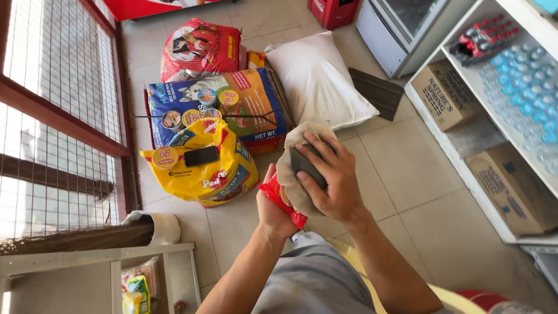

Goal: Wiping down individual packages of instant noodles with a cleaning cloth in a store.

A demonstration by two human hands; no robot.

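Your grey-clothed lap sits lowest in view, with both forearms rising from it over a floor of pale square tiles. White shelving runs off to the right of your hands, carrying shrink-wrapped packs of clear bottles above brown cardboard boxes; a red-framed wire-mesh window stands to their left.

Your right hand is clenched over a beige cloth, pressing a dark flat object against it; what that object is cannot be told. Your left hand, just under and touching the cloth, is closed on a glossy red plastic packet.

Just left of the left hand lies a shiny yellow pet-food bag with a black phone on top. Beyond it lie a blue printed bag, a red bag and a soft white pillow.
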